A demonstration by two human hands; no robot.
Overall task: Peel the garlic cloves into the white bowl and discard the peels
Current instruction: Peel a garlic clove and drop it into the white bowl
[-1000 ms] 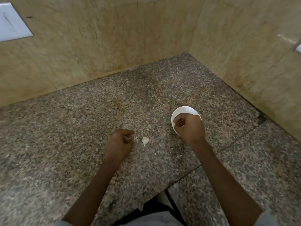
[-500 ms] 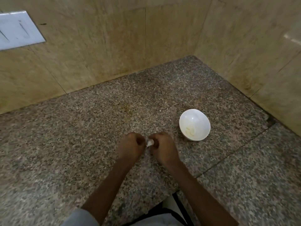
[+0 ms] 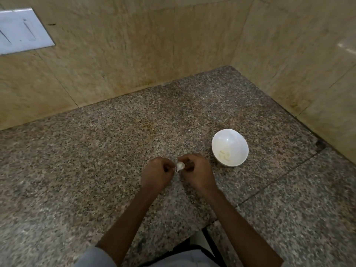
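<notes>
Wall plate (image 3: 21,29): one white rectangular panel, high on the beige tiled wall at far left, well apart from the rest.
Desk (image 3: 86,151): one speckled brown-grey granite top set into the corner of the walls; a dark seam crosses its right part.
Left grip (image 3: 157,174): knuckles up and fingers curled in, with the fingertips pinching the left side of the garlic clove (image 3: 180,166). The forearm is bare and a grey sleeve (image 3: 92,257) shows at the bottom edge.
Garlic clove: one, near the middle of the desk, held between the two hands. It is small, plump and white with its papery skin on; whether the skin is torn is too small to tell.
Right grip (image 3: 198,173): fingers curled, thumb and forefinger closed on the right side of the clove.
White bowl (image 3: 238,143): one, round, glossy and upright on the desk. It stands just right of the right grip without touching it.
Peeled cloves (image 3: 224,155): pale yellowish pieces lying low in the bowl on its near side. There are two or three, too blurred to count surely.
</notes>
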